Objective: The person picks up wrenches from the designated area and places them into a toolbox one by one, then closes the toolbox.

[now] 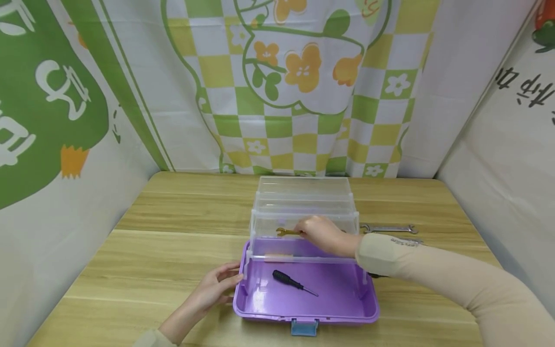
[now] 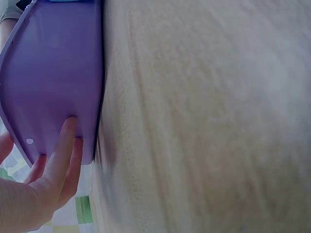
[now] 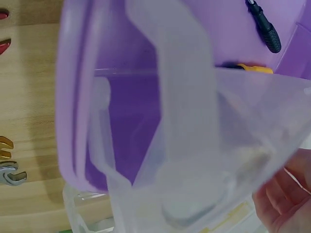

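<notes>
A purple toolbox (image 1: pixel 305 313) stands on the table with its clear tiered trays (image 1: pixel 303 195) raised at the back. My right hand (image 1: pixel 323 233) grips a gold wrench (image 1: pixel 286 232) over the nearest tray; its open-ended jaw sticks out to the left of the fingers. In the right wrist view, the translucent tray partly covers the hand (image 3: pixel 286 194). My left hand (image 1: pixel 214 285) rests against the box's left side, its fairly straight fingers (image 2: pixel 60 155) touching the outer wall and the thumb at the rim. Inside the box lies a black-handled screwdriver (image 1: pixel 288 279).
Right of the box, a silver wrench (image 1: pixel 390 229) lies on the table (image 1: pixel 173 231). The right wrist view also shows a gold wrench end (image 3: pixel 5 147) and red-handled tools (image 3: pixel 4 46) there. A yellow-and-black tool (image 3: pixel 255 69) lies under the tray. A blue latch (image 1: pixel 304 328) hangs in front.
</notes>
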Demonstrator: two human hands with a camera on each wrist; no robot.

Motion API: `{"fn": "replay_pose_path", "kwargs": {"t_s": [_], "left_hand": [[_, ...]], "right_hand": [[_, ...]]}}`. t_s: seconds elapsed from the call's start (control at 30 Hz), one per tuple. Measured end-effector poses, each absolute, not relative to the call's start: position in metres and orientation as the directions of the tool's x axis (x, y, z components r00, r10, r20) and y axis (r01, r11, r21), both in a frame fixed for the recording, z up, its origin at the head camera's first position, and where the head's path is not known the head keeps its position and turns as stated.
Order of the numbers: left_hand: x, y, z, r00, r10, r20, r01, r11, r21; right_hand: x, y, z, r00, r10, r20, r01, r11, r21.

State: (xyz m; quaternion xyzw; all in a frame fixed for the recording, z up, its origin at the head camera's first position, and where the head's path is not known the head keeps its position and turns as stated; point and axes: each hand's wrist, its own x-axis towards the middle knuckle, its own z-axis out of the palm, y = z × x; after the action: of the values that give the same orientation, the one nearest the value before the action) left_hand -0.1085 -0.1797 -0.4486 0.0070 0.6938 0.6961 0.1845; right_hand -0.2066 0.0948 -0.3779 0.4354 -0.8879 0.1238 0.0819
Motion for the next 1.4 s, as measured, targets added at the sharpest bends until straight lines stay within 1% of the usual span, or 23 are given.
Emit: {"fn": "replay_pose_path", "kwargs": {"t_s": [0.2,0.3,0.5,0.7,0.9,1.2,1.4], "left_hand": [[-0.11,-0.182,-0.455,-0.933,0.266,-0.24,-0.241,0.03,0.97],[-0.109,-0.18,-0.451,-0.936,0.256,-0.24,-0.237,0.042,0.97],[-0.109,-0.179,-0.45,-0.932,0.256,-0.256,-0.252,0.048,0.966],[-0.113,-0.182,-0.454,-0.915,0.259,-0.309,-0.307,0.047,0.95],[-0.11,-0.18,-0.451,-0.927,0.259,-0.272,-0.268,0.053,0.962],[-0.107,-0.177,-0.444,-0.93,0.267,-0.253,-0.244,0.068,0.967],[-0.107,-0.175,-0.441,-0.93,0.247,-0.27,-0.262,0.066,0.963]], "right_hand": [[-0.207,0.091,-0.381,-0.606,-0.746,0.275,-0.781,0.623,-0.032],[-0.207,0.089,-0.382,-0.614,-0.741,0.271,-0.77,0.638,0.003],[-0.206,0.089,-0.381,-0.636,-0.735,0.237,-0.757,0.654,-0.002],[-0.206,0.089,-0.382,-0.623,-0.743,0.243,-0.769,0.64,-0.015],[-0.206,0.093,-0.383,-0.603,-0.746,0.283,-0.789,0.61,-0.073],[-0.202,0.105,-0.373,-0.631,-0.724,0.279,-0.775,0.585,-0.239],[-0.198,0.114,-0.366,-0.626,-0.72,0.3,-0.778,0.552,-0.299]]}}
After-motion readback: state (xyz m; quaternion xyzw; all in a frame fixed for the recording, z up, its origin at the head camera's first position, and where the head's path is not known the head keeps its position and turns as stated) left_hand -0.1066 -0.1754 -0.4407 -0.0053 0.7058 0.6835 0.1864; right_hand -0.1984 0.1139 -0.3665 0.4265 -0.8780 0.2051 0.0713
